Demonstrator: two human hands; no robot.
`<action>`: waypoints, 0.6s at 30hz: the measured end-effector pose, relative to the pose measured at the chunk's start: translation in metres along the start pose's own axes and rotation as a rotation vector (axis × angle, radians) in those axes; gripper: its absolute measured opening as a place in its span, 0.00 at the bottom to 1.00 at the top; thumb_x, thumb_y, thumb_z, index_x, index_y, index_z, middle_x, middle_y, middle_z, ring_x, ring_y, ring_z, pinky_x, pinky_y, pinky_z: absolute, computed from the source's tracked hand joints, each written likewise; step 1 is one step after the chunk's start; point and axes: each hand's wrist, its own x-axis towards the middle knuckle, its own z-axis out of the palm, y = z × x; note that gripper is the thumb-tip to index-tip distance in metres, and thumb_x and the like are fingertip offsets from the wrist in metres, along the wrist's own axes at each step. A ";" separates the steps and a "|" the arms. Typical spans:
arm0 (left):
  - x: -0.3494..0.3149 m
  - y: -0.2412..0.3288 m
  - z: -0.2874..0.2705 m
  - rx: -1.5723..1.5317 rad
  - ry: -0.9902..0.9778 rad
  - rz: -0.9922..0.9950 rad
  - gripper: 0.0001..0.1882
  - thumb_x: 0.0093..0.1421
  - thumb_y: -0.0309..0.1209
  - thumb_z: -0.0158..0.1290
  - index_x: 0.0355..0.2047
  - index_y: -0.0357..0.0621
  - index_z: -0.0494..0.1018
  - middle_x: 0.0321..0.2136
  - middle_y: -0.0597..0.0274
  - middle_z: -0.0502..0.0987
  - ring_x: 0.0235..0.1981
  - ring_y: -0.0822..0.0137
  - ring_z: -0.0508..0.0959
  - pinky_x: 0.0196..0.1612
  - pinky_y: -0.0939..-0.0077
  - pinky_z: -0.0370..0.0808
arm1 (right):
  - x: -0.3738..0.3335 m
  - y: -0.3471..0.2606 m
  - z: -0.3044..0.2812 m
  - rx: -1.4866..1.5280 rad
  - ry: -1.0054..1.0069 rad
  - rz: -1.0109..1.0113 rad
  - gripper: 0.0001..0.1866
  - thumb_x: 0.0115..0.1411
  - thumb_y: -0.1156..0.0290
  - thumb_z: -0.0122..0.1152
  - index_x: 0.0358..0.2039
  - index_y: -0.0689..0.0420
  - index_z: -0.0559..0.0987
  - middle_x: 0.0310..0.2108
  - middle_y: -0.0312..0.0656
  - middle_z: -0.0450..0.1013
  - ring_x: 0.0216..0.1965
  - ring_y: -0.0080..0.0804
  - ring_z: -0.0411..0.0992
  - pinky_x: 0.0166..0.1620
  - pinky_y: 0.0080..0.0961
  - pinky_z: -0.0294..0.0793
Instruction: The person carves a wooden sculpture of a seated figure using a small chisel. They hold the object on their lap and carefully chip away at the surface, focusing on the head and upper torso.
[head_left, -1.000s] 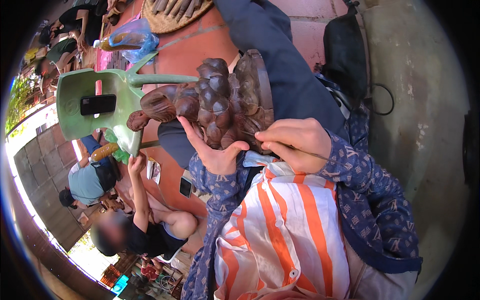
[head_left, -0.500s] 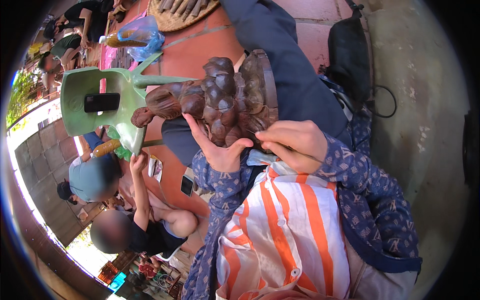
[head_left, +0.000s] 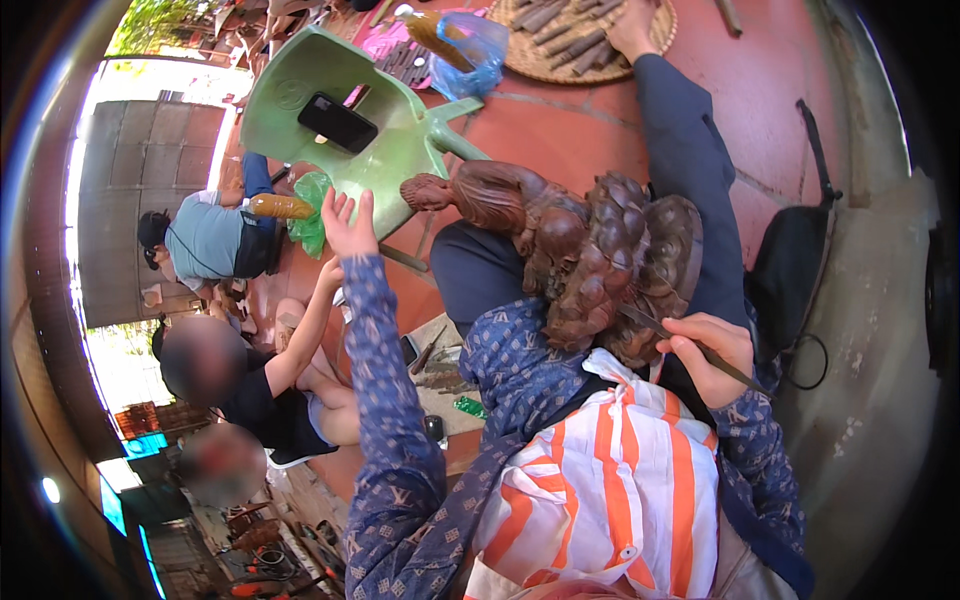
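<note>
A dark brown carved wooden statue [head_left: 560,235] lies sideways across my lap, its small figure pointing left and its round base [head_left: 685,240] to the right. My right hand [head_left: 712,355] grips a slim, dark carving tool [head_left: 648,320], whose pointed end meets the carving near the base. Away from the statue, my left hand [head_left: 350,228] reaches out to the left, fingers apart and holding nothing. It is close to a green plastic bag [head_left: 312,215] around a bottle of brown liquid [head_left: 280,206]. A co-worker's forearm [head_left: 312,315] stretches up beside my left wrist, partly hiding their hand.
A green plastic chair [head_left: 270,90] stands ahead-left with a black phone [head_left: 338,122] on it. Beyond are a blue bag [head_left: 480,55] with another bottle and a woven tray [head_left: 540,62] of wooden pieces. A black bag [head_left: 790,240] lies at right.
My left hand has left the statue and extended far left. The view has swung, so the statue appears farther right and more tilted. The tool stays in my right hand at the carving.
</note>
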 end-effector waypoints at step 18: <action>0.189 -0.114 0.081 0.534 0.274 -0.370 0.62 0.32 0.47 0.75 0.61 0.30 0.52 0.56 0.36 0.65 0.59 0.45 0.68 0.62 0.58 0.66 | 0.003 -0.025 0.003 0.030 0.048 0.175 0.09 0.58 0.82 0.55 0.37 0.70 0.80 0.30 0.51 0.78 0.30 0.37 0.81 0.35 0.25 0.80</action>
